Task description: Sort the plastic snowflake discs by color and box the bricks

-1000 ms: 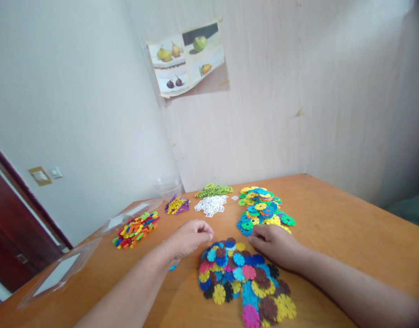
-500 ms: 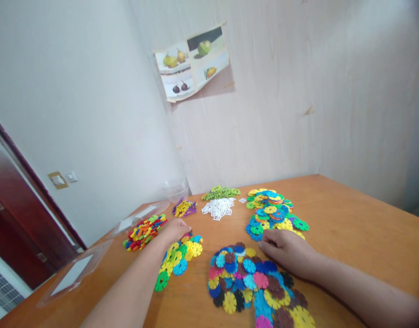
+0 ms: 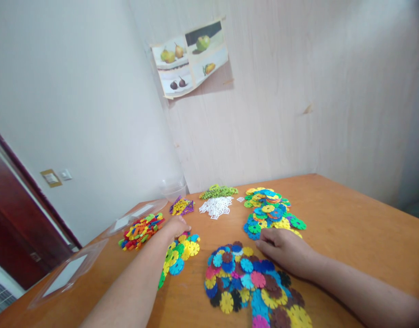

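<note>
Person's L hand (image 3: 178, 226) reaches across a wooden table (image 3: 360, 228) to the far end of a small disc pile (image 3: 176, 267), forearm hiding part of it. Fingers bend down, partly closed; can't tell whether they grip a disc, as the hand's back faces the cam. Notched plastic discs here are yellow, green & blue, w/ a few other colors at the far end.

R hand (image 3: 279, 243) sits loosely curled, knuckles up, btwn two bigger heaps; palm side hidden, so can't tell if anything's inside. Just beyond it: the far disc heap (image 3: 269, 210), mostly blue, yellow & green w/ bits of orange. Nearer the cam, approx. center: the near disc heap (image 3: 242, 278) in brown, black, blue, pink & yellow, its lower end cut off by the frame edge.

Other pcs. line the back & L side: white pcs. (image 3: 215, 207) w/ one stray (image 3: 241, 199) to their R, green pcs. (image 3: 218, 192) right behind, purple-&-yellow pcs. (image 3: 181, 206) to the L, then a red-orange mixed pile (image 3: 141, 231) beside the L forearm. Clear container (image 3: 173, 187) stands at the back nr. the wall. Clear flat plastic (image 3: 66, 275) w/ white rectangle lies at far L. Fruit pictures (image 3: 191, 59) hang on the wall, bkgd.
</note>
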The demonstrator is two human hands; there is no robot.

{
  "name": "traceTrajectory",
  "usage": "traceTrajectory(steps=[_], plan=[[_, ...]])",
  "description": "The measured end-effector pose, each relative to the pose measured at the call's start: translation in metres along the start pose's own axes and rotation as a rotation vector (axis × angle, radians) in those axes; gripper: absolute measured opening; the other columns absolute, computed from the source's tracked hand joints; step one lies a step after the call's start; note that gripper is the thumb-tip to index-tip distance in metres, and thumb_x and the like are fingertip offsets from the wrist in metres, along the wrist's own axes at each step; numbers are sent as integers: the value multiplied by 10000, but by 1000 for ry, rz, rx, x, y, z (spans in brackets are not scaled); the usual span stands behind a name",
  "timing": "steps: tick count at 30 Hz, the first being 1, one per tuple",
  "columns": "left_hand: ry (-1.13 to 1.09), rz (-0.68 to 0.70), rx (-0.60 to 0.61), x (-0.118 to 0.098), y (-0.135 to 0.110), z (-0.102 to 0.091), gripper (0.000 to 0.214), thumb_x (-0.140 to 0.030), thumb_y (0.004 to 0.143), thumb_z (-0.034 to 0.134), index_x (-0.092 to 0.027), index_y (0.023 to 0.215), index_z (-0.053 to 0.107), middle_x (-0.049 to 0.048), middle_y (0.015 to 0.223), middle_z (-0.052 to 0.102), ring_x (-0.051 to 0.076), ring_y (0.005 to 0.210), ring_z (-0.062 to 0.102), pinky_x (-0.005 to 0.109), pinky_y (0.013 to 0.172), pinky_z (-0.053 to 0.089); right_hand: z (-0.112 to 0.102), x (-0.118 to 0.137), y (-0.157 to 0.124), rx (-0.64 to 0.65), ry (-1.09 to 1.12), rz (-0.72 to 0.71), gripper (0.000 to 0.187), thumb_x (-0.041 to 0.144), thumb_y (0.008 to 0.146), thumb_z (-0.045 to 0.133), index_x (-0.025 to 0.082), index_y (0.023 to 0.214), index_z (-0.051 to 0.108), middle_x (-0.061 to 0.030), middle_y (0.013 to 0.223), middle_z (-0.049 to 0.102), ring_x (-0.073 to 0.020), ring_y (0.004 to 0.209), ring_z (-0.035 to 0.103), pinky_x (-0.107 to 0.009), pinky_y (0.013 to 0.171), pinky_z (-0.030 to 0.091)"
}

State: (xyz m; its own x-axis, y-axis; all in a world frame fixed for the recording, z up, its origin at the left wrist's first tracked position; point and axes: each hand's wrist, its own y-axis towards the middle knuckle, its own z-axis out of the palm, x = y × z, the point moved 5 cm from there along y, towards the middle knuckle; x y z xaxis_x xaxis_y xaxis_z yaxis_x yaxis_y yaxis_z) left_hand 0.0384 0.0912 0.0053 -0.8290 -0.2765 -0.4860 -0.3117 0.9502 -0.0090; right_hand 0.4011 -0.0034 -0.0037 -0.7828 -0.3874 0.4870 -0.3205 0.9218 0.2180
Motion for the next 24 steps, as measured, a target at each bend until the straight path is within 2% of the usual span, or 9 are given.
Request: traceTrajectory(steps=[8, 12, 15, 19, 24], plan=[[-156, 83, -42, -21, -20, -22, 92, -213, 674, 665, -180, 638, 588, -31, 562, 547, 136, 609, 516, 232, 560, 360, -3, 2, 0, 10, 10, 14, 307, 371, 913, 467, 198, 661, 485, 4, 643, 573, -128, 596, 490, -255, 546, 250], [-212, 153, 9, -35, -38, -27, 82, -227, 661, 640, -176, 721, 618, -30, 632, 580, 130, 636, 516, 231, 585, 365, -2, 0, 0, 16, 9, 17, 312, 372, 912, 476, 193, 656, 498, -1, 639, 574, -128, 595, 481, -255, 542, 239], [-268, 191, 89, -46, -56, -24, 162, -262, 660, 644, -177, 797, 627, -30, 654, 582, 124, 616, 502, 232, 570, 350, -1, -1, 0, 17, 18, 13, 308, 375, 916, 476, 194, 670, 513, -1, 646, 586, -128, 600, 487, -255, 543, 237], [-402, 275, 256, -65, -91, -15, 207, -296, 674, 658, -169, 831, 612, -24, 693, 577, 118, 653, 507, 230, 602, 362, 0, -2, 0, 3, 15, 5, 313, 370, 927, 466, 195, 672, 514, 3, 641, 587, -124, 594, 487, -260, 539, 228], [-399, 307, 409, -83, -133, -3, 210, -281, 685, 665, -173, 858, 617, -32, 697, 570, 109, 649, 488, 223, 594, 343, 1, -3, 1, 4, -1, -1, 309, 370, 927, 474, 196, 674, 505, 9, 643, 583, -117, 588, 482, -257, 538, 223]])
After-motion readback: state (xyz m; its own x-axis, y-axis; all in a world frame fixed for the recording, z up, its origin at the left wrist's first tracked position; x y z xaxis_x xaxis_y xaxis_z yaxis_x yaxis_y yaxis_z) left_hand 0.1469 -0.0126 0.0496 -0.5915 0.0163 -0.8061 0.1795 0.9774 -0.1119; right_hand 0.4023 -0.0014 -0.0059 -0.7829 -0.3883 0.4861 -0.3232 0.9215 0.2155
